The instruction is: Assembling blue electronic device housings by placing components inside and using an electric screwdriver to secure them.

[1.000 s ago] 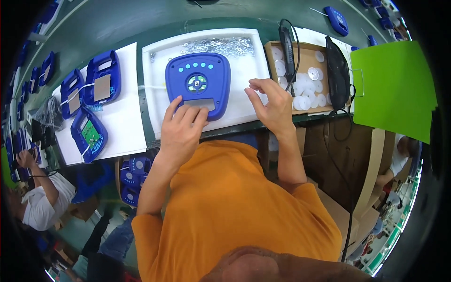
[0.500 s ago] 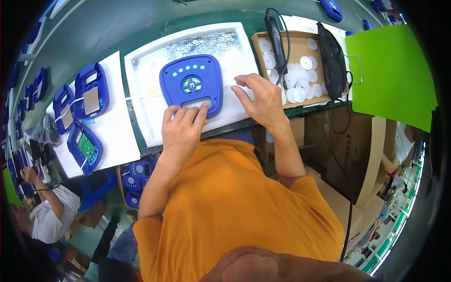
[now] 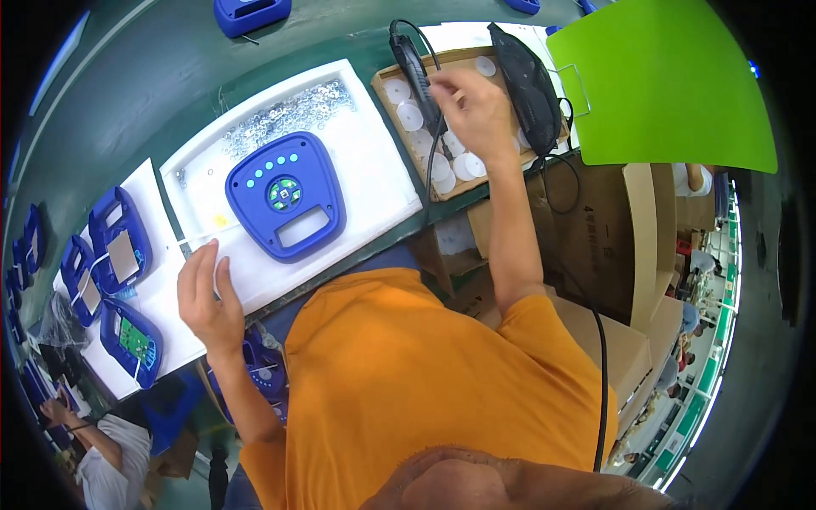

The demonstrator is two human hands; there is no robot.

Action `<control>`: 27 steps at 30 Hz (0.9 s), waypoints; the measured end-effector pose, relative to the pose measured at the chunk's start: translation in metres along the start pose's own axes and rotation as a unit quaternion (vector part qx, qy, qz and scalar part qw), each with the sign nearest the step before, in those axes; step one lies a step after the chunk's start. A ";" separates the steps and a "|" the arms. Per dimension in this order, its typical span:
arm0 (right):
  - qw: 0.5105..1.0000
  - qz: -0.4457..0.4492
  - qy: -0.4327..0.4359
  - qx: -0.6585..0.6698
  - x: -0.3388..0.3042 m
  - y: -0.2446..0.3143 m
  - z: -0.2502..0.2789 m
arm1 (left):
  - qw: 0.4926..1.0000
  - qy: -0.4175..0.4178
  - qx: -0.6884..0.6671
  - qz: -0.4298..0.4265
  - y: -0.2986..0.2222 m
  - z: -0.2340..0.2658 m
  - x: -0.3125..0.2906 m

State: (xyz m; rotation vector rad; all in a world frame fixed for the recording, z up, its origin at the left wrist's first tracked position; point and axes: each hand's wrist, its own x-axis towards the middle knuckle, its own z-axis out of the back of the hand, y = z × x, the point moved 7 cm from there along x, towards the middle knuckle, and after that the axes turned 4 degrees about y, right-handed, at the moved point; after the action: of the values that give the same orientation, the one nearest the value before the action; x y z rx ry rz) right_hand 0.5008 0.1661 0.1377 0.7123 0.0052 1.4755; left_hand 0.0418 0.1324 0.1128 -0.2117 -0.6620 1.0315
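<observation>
Fingers of my left hand (image 3: pixel 209 306) stand loosely apart, nothing between them, aimed at twelve o'clock. My right hand (image 3: pixel 480 117) curls narrow toward eleven over the brown cardboard tray (image 3: pixel 466 59) of thin white discs (image 3: pixel 409 116); I cannot tell whether it pinches anything. At my left hand's one o'clock, the rounded blue plastic housing (image 3: pixel 309 195) lies on the white foam tray (image 3: pixel 381 170). Dark characters mark the brown carton (image 3: pixel 605 255) toward five o'clock.

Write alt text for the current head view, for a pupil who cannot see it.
A person's right hand is over a brown cardboard box of round, whitish plastic discs; the open left hand is near a white foam tray. On the tray lies a blue plastic housing with five light-blue dots.
</observation>
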 end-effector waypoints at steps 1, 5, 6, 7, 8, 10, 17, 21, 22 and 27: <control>0.996 0.083 0.032 -0.028 0.003 0.014 -0.010 | 1.000 0.008 0.009 0.002 0.008 0.003 -0.001; 0.971 0.123 0.153 -0.138 0.003 0.015 -0.052 | 0.998 0.057 0.026 0.012 0.014 0.007 -0.017; 0.959 0.109 0.196 -0.174 -0.001 0.015 -0.057 | 0.997 0.072 0.013 0.005 0.010 0.006 -0.020; 0.954 0.100 0.210 -0.192 -0.004 0.013 -0.058 | 0.996 0.090 -0.001 -0.002 0.004 0.002 -0.019; 0.946 0.101 0.227 -0.207 -0.007 0.013 -0.060 | 0.992 0.122 -0.004 -0.018 0.002 -0.002 -0.021; 0.937 0.116 0.236 -0.228 -0.009 0.014 -0.061 | 0.989 0.140 0.027 -0.047 -0.005 -0.005 -0.021; 0.952 0.127 0.218 -0.175 -0.014 0.019 -0.056 | 0.988 0.141 0.022 -0.054 0.011 0.001 -0.022; 0.943 0.141 0.234 -0.193 -0.015 0.023 -0.052 | 0.990 0.132 -0.034 -0.035 0.011 0.008 0.000; 0.941 0.148 0.235 -0.192 -0.016 0.023 -0.051 | 0.994 0.099 -0.033 -0.027 0.014 0.012 0.009; 0.952 0.151 0.201 -0.174 -0.015 0.022 -0.051 | 0.998 0.014 0.020 -0.065 0.046 -0.001 0.065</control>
State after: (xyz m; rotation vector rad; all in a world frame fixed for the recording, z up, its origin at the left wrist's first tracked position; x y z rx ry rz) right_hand 0.4578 0.1727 0.1006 0.1199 -0.0531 1.8350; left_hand 0.0312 0.2116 0.1177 -0.1450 -0.6216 0.9139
